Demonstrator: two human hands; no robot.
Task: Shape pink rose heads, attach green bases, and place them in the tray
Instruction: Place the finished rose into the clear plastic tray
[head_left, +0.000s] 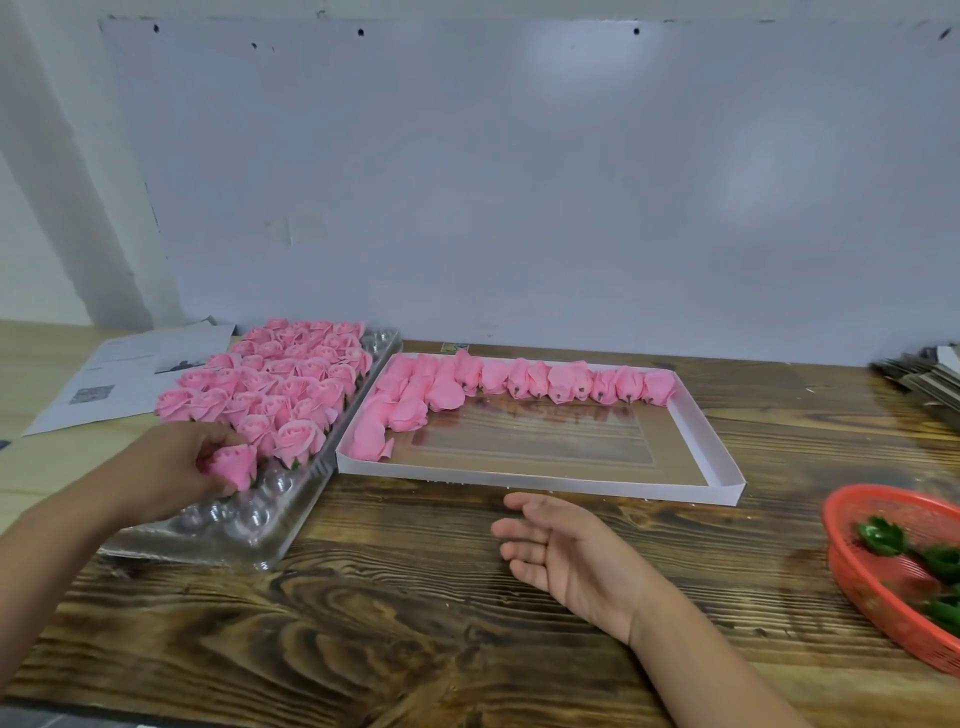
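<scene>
Person rig, head view only. Two bare forearms in frame, no sleeves visible up to the bottom edge of the frame. Left hand (176, 462): no glove, no ring, no watch or strap at the wrist. Right hand (563, 553): same, bare, palm side showing, short nails as far as visible, wrist crease plain. No tape, bandage or markings on either arm. Left forearm sits on the clear blister tray (270, 540) side, right forearm on the other side of it.

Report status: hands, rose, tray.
Left hand holds rose over clear tray. Right hand open, empty, above table. Nothing in the way.
</scene>
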